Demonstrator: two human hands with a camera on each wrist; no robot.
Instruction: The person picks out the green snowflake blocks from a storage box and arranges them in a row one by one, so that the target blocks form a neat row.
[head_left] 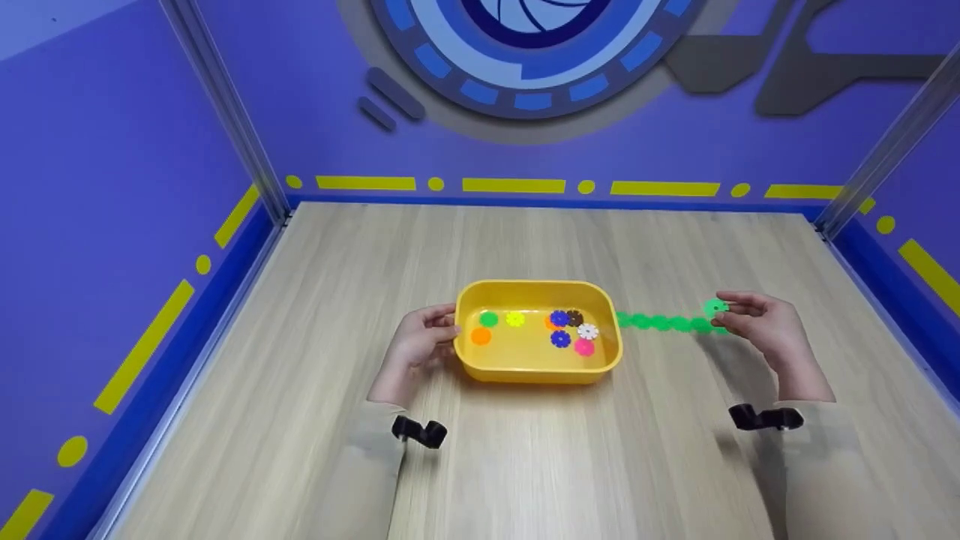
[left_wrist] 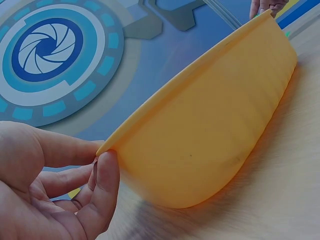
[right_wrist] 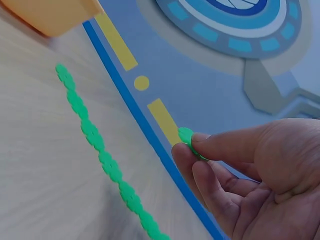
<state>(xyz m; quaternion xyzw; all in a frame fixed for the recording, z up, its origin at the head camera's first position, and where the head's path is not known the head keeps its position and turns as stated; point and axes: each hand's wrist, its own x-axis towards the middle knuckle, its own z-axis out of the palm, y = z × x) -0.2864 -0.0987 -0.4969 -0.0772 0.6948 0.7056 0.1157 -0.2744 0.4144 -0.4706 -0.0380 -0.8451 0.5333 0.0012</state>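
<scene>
My left hand point(head_left: 420, 339) pinches the left rim of a yellow plastic basin point(head_left: 525, 361). In the left wrist view, thumb and fingers point(left_wrist: 106, 172) grip the edge of that rim. Between thumb and fingers, my right hand point(head_left: 763, 324) pinches a green notched plastic disc point(head_left: 715, 308), held above the table. A row of green discs point(head_left: 661, 322), joined end to end into a chain, runs from the basin's right side to beneath the right hand. Loose discs lie in the basin: a white one point(head_left: 588, 331), a pink one point(head_left: 584, 348), plus several blue, orange, yellow, green and dark brown.
A light wood-grain table point(head_left: 495, 465) carries everything. Blue-purple panels with yellow stripes point(head_left: 514, 185) stand along its back and sides, with metal posts point(head_left: 232, 112) at the back corners. Each wrist wears a black strap mount point(head_left: 418, 431).
</scene>
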